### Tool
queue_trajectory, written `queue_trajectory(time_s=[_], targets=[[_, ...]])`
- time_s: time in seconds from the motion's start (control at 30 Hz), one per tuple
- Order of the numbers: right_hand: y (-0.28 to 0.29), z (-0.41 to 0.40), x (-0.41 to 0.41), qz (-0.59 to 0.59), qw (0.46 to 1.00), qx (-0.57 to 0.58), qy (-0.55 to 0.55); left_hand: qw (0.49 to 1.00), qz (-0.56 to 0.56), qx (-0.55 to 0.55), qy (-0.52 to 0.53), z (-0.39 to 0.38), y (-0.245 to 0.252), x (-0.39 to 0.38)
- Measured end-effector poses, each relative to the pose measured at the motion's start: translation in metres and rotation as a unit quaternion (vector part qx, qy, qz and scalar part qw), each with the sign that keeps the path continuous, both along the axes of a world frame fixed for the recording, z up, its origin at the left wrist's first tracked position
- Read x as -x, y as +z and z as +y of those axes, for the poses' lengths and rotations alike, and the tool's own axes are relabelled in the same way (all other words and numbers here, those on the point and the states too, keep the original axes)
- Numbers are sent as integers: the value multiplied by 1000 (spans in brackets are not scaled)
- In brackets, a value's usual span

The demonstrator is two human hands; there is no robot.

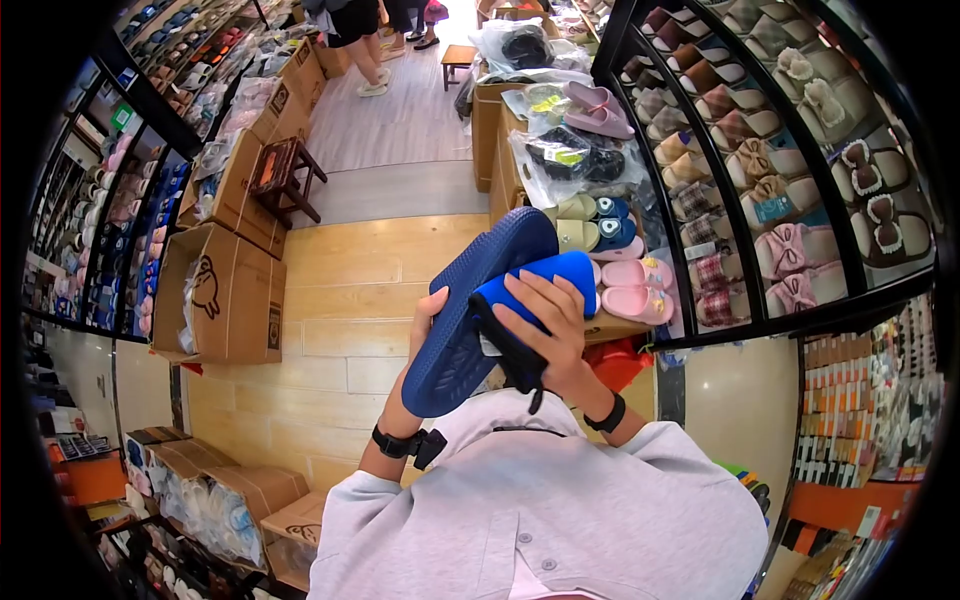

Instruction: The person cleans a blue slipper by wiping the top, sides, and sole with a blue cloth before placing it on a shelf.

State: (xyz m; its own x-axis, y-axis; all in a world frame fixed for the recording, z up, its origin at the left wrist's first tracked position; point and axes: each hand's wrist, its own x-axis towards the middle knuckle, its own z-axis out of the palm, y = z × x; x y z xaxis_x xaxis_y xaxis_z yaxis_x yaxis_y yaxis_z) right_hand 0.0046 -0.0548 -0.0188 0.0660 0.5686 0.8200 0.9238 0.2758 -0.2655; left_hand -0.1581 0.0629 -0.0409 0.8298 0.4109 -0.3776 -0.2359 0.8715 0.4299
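A navy blue slide slipper point(480, 307) is held up at chest height, tilted, with its textured face towards me. At its left edge my left hand point(424, 319) grips it; the thumb shows and the fingers are hidden behind. My right hand point(551, 322) has its fingers spread over a bright blue, smooth piece point(525, 274) lying against the slipper. A black part with a short dangling cord point(525, 364) hangs below that piece. Whether the blue piece belongs to the slipper, I cannot tell.
Pink clogs point(637, 289) and bagged slippers point(577, 154) sit on cardboard boxes at right, beside a black slipper rack point(750, 157). At left stand an open cardboard box point(217, 292) and a wooden stool point(285, 176). A person point(360, 37) stands farther down the aisle.
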Motion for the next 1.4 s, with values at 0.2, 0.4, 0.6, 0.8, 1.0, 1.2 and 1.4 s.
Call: queue_trajectory(time_s=[0.2, 0.4, 0.6, 0.8, 1.0, 1.2, 1.4], targets=[[-12, -5, 23, -197, 977, -10, 80, 1000, -20, -11, 2, 4, -8, 1], [7, 8, -14, -169, 980, 23, 102, 999, -28, -21, 42, -2, 3, 10], [-1, 9, 12, -156, 987, -12, 42, 997, -63, -17, 52, 1, -5, 1], [0, 12, -5, -238, 964, -17, 118, 997, -34, -40, 57, 4, -10, 3], [15, 14, -3, -69, 998, -7, 7, 993, -108, -19, 31, 5, -4, -3], [-3, 11, 9, -244, 956, -18, 160, 995, -93, -44, 5, 14, -5, -7], [14, 17, -16, -62, 997, 19, 44, 995, -79, -41, 50, 6, -3, -8]])
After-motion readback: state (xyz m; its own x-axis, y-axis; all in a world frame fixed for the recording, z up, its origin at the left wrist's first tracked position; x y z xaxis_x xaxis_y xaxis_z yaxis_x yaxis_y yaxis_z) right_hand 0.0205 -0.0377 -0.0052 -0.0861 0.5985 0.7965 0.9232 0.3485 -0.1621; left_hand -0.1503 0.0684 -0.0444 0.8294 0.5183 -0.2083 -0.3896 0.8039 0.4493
